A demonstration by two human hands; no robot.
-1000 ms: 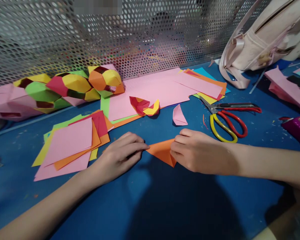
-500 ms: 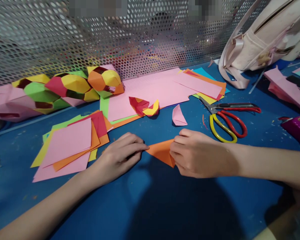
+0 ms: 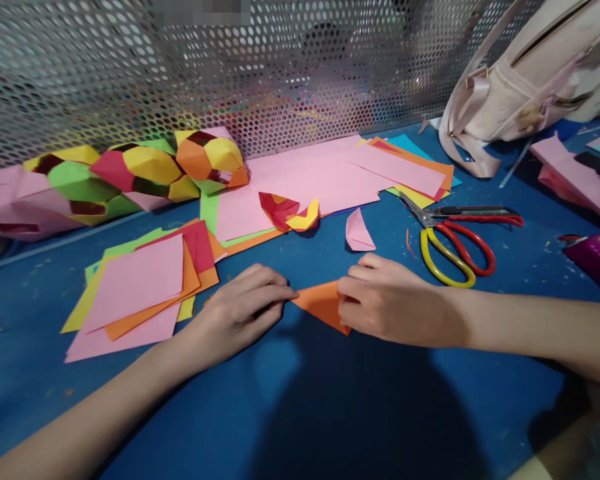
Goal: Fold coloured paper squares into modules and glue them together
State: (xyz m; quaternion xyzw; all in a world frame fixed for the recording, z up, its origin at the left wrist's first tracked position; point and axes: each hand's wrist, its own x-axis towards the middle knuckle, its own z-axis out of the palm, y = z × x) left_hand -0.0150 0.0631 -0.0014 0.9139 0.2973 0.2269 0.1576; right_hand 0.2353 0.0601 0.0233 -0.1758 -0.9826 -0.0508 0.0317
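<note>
A folded orange paper (image 3: 321, 303) lies flat on the blue table (image 3: 300, 400) between my two hands. My left hand (image 3: 240, 308) has its fingers curled and its fingertips press on the paper's left tip. My right hand (image 3: 395, 300) is closed over the paper's right side, fingers pressing it down. A small folded pink piece (image 3: 357, 231) lies just beyond my right hand. A folded red and yellow piece (image 3: 290, 212) sits further back.
A stack of coloured paper squares (image 3: 140, 287) lies left of my left hand. Scissors (image 3: 455, 243) with red and yellow handles lie at right. Pink sheets (image 3: 320, 177), a folded paper chain (image 3: 130, 170), a perforated metal wall (image 3: 230, 67), a beige bag (image 3: 530, 73) and a magenta object (image 3: 595, 257) stand behind.
My right hand has slid a little to the left over the orange paper, covering more of it. My left hand has stayed in place.
</note>
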